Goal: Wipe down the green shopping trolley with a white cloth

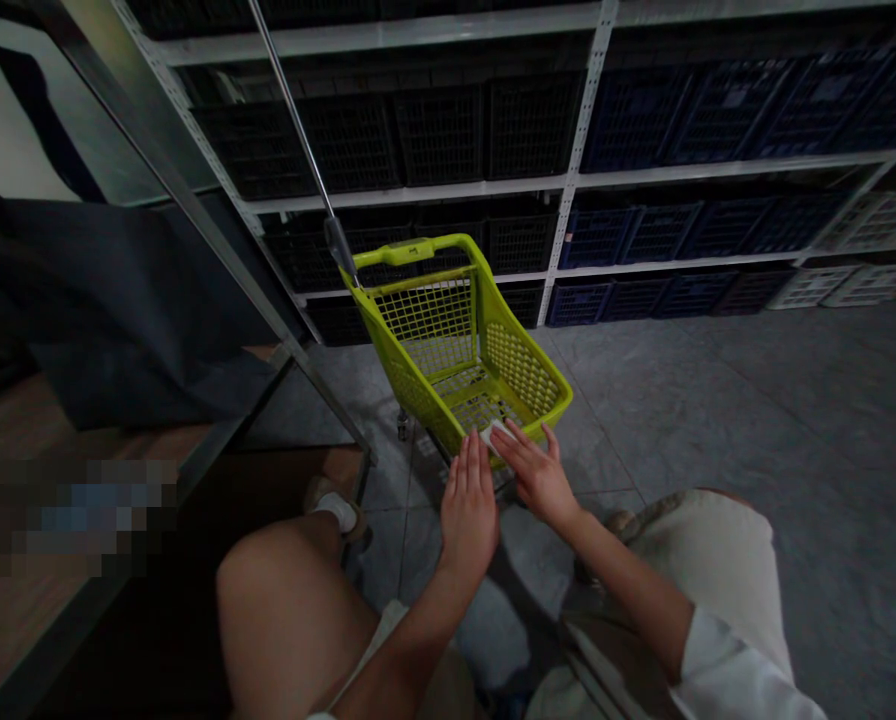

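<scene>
A small lime-green shopping cart (463, 340) stands on the grey tiled floor in front of me. My left hand (468, 505) lies with its fingers stretched out flat against the cart's near end. My right hand (536, 472) rests beside it, fingers extended, pressing a small white cloth or paper (493, 437) onto the cart's front rim. My bare knee (283, 600) and pale shorts show below.
White metal shelving (568, 185) with black and dark blue crates fills the back wall. A thin metal pole (298, 130) leans to the cart's handle. A dark fabric bag (118, 300) sits on a wooden-topped metal-framed table at left.
</scene>
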Action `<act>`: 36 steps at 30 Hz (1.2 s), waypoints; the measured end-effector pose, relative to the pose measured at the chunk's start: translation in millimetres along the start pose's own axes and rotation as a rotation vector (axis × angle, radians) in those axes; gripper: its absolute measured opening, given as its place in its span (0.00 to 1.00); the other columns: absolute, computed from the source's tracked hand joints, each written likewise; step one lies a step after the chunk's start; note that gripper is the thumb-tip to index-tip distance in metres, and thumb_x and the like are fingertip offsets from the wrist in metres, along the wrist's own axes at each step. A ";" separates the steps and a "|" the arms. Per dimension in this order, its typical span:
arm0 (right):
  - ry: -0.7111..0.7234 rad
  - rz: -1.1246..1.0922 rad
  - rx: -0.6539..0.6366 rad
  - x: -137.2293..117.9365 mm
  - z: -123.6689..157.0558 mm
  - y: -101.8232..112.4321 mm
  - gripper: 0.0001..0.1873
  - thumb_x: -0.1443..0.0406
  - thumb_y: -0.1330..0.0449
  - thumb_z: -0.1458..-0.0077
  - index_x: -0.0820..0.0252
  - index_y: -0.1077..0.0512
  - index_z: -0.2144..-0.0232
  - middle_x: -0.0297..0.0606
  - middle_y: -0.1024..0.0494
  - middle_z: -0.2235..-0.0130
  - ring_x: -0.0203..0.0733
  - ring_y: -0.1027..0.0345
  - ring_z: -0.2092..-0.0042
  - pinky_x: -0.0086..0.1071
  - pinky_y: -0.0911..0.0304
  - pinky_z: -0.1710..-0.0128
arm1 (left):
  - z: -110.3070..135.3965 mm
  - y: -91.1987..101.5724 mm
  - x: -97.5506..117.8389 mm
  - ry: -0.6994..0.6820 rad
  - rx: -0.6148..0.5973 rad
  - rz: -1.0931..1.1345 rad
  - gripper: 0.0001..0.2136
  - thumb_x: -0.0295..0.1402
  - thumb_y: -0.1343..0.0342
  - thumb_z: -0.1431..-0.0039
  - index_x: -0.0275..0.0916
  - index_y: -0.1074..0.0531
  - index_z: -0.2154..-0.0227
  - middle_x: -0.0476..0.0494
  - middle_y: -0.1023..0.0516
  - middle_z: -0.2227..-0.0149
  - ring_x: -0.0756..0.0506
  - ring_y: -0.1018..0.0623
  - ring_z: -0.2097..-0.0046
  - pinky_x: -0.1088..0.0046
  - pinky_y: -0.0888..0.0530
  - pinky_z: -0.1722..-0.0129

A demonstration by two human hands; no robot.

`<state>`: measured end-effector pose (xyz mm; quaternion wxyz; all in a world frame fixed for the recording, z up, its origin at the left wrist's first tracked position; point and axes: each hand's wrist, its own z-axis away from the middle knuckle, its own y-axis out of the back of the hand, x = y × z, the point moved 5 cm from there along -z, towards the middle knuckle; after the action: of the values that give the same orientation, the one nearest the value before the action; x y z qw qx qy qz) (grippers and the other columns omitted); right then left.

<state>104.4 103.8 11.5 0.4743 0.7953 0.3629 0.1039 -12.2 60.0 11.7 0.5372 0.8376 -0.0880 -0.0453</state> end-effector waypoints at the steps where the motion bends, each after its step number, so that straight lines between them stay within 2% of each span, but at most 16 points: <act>1: 0.024 0.025 -0.008 17.1 3.5 5.3 0.40 0.78 0.53 0.48 0.53 0.42 0.34 0.39 0.32 0.35 0.43 0.49 0.30 0.56 0.73 0.31 | 0.1 0.8 0.5 -0.004 -0.005 -0.001 0.32 0.18 0.57 0.41 0.26 0.49 0.31 0.31 0.47 0.29 0.39 0.46 0.28 0.59 0.38 0.32; 3: -0.006 0.087 0.012 58.4 10.6 16.9 0.40 0.78 0.53 0.47 0.52 0.42 0.34 0.39 0.31 0.36 0.44 0.48 0.30 0.56 0.71 0.31 | 0.3 1.8 1.5 -0.007 -0.010 -0.002 0.32 0.17 0.56 0.41 0.26 0.49 0.32 0.31 0.48 0.29 0.39 0.47 0.28 0.59 0.38 0.32; 5: -0.117 0.160 0.068 97.2 16.0 27.1 0.40 0.77 0.52 0.48 0.50 0.41 0.34 0.38 0.29 0.37 0.46 0.46 0.31 0.58 0.67 0.31 | 0.3 1.4 2.6 -0.007 -0.011 0.002 0.33 0.17 0.56 0.42 0.25 0.49 0.32 0.30 0.48 0.29 0.38 0.46 0.28 0.58 0.37 0.33; 8: -0.291 0.225 0.156 118.7 17.8 31.0 0.40 0.77 0.51 0.50 0.50 0.39 0.35 0.38 0.28 0.38 0.48 0.46 0.31 0.60 0.63 0.33 | 0.0 -0.3 4.0 -0.006 0.008 0.028 0.34 0.17 0.56 0.42 0.28 0.51 0.31 0.31 0.48 0.29 0.39 0.45 0.29 0.58 0.36 0.33; 10: -0.348 0.218 0.185 100.1 13.9 23.3 0.40 0.77 0.51 0.50 0.53 0.39 0.35 0.41 0.28 0.38 0.49 0.47 0.31 0.59 0.62 0.33 | -0.5 -1.9 4.5 -0.005 0.021 0.042 0.35 0.17 0.56 0.42 0.29 0.53 0.30 0.31 0.48 0.29 0.39 0.45 0.29 0.57 0.36 0.33; 12: -0.332 0.166 0.176 61.7 6.9 9.7 0.39 0.77 0.51 0.50 0.56 0.39 0.35 0.42 0.28 0.38 0.48 0.47 0.31 0.57 0.62 0.32 | -0.8 -3.4 4.1 0.003 0.025 0.039 0.35 0.17 0.57 0.42 0.29 0.55 0.30 0.30 0.47 0.29 0.39 0.46 0.28 0.57 0.36 0.33; 15: -0.199 0.025 0.102 -0.9 -3.7 -9.6 0.38 0.77 0.52 0.49 0.57 0.39 0.35 0.42 0.29 0.37 0.44 0.49 0.30 0.51 0.63 0.31 | -0.9 -4.4 1.8 0.018 0.020 0.013 0.33 0.18 0.57 0.40 0.28 0.53 0.30 0.30 0.45 0.30 0.40 0.45 0.28 0.59 0.37 0.33; 18: -0.090 -0.042 0.047 -23.2 -6.8 -11.5 0.38 0.77 0.52 0.48 0.57 0.40 0.35 0.42 0.31 0.36 0.43 0.51 0.29 0.51 0.67 0.30 | -0.6 -2.6 -0.2 0.012 0.007 -0.011 0.31 0.19 0.57 0.39 0.26 0.49 0.32 0.31 0.44 0.30 0.40 0.44 0.29 0.60 0.38 0.32; 20: -0.009 -0.016 0.004 -8.4 -4.5 -4.5 0.39 0.78 0.53 0.49 0.55 0.40 0.35 0.40 0.32 0.35 0.43 0.52 0.29 0.53 0.71 0.30 | -0.4 0.1 -0.7 0.005 0.004 -0.014 0.31 0.18 0.57 0.40 0.26 0.47 0.32 0.32 0.45 0.30 0.39 0.44 0.29 0.60 0.38 0.32; 23: 0.021 0.073 -0.021 48.4 2.6 11.9 0.39 0.78 0.53 0.49 0.53 0.38 0.36 0.39 0.31 0.36 0.44 0.50 0.29 0.55 0.69 0.31 | -0.5 3.3 0.0 -0.008 -0.008 -0.005 0.32 0.18 0.56 0.41 0.26 0.46 0.32 0.31 0.47 0.29 0.38 0.44 0.29 0.59 0.37 0.33; 26: -0.144 0.157 0.069 111.8 9.0 27.9 0.37 0.77 0.52 0.48 0.52 0.35 0.38 0.38 0.28 0.38 0.47 0.47 0.31 0.58 0.65 0.32 | -0.6 3.7 1.7 -0.015 -0.013 0.015 0.32 0.19 0.55 0.42 0.26 0.47 0.32 0.30 0.48 0.29 0.38 0.45 0.29 0.59 0.36 0.33; 28: -0.250 0.174 0.127 130.1 11.3 30.4 0.36 0.77 0.52 0.49 0.52 0.34 0.39 0.38 0.27 0.38 0.47 0.45 0.31 0.58 0.64 0.32 | -0.6 2.2 2.7 -0.011 -0.009 0.030 0.34 0.18 0.55 0.42 0.27 0.49 0.32 0.31 0.48 0.29 0.38 0.45 0.28 0.58 0.37 0.33; 29: -0.292 0.176 0.152 128.8 11.5 28.7 0.36 0.77 0.52 0.49 0.53 0.34 0.39 0.39 0.28 0.38 0.48 0.45 0.31 0.58 0.64 0.32 | -0.6 1.0 3.0 -0.007 -0.007 0.034 0.34 0.18 0.55 0.42 0.27 0.49 0.31 0.31 0.48 0.29 0.39 0.46 0.28 0.59 0.38 0.32; 31: -0.353 0.170 0.195 106.1 9.8 21.0 0.36 0.77 0.52 0.49 0.56 0.35 0.39 0.42 0.29 0.37 0.48 0.44 0.32 0.58 0.66 0.32 | -0.7 -1.8 3.4 0.000 -0.010 0.031 0.33 0.18 0.55 0.42 0.26 0.47 0.32 0.31 0.48 0.29 0.39 0.46 0.28 0.58 0.38 0.32; 33: -0.359 0.143 0.210 64.0 5.0 9.2 0.37 0.78 0.51 0.50 0.57 0.36 0.37 0.44 0.29 0.37 0.48 0.43 0.32 0.58 0.70 0.31 | -1.0 -4.1 3.2 0.006 -0.019 0.017 0.31 0.18 0.56 0.42 0.24 0.46 0.33 0.30 0.48 0.29 0.38 0.46 0.28 0.59 0.38 0.32; 36: -0.230 0.037 0.137 -3.2 -5.4 -9.1 0.38 0.78 0.52 0.49 0.57 0.38 0.36 0.43 0.29 0.38 0.44 0.42 0.33 0.53 0.72 0.30 | -1.4 -4.5 1.3 0.009 -0.034 -0.009 0.30 0.20 0.56 0.39 0.23 0.47 0.33 0.29 0.47 0.29 0.39 0.45 0.29 0.59 0.38 0.32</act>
<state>95.0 107.9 7.3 0.4554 0.8390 0.2978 -0.0045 -10.1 62.9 8.2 0.5517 0.8288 -0.0811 -0.0457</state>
